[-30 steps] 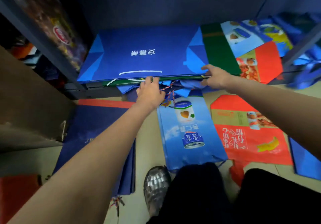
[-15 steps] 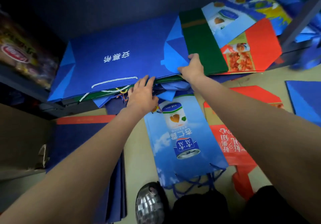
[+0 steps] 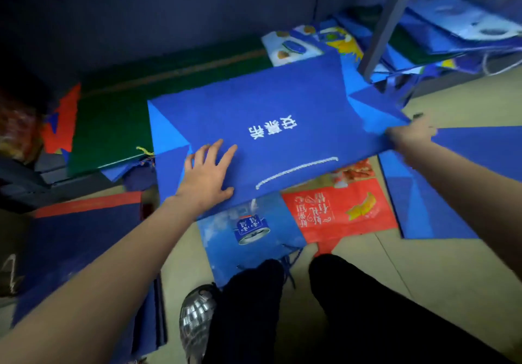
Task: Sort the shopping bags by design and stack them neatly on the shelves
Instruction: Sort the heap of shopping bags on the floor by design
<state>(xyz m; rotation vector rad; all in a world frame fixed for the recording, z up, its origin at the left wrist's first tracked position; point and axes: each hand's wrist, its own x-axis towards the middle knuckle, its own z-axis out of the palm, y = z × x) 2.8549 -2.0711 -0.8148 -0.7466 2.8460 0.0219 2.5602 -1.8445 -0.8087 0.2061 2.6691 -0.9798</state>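
Nearest, a silver shoe [image 3: 196, 324] stands on the floor beside a light blue bag [image 3: 248, 239] and a red bag [image 3: 339, 211] lying flat. Above them the left hand [image 3: 207, 174] rests flat, fingers spread, on the blue shopping bag [image 3: 268, 126], while the right hand [image 3: 411, 138] grips its right edge. Farther back, a green bag [image 3: 118, 121] lies on the low shelf.

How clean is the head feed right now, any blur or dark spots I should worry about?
Head view: the right hand and the bags beyond the shelf post are motion-smeared; the blue bag under the left hand reads fairly sharp; the shelf's back and left corner are very dark; wide-angle bending shows at the edges.
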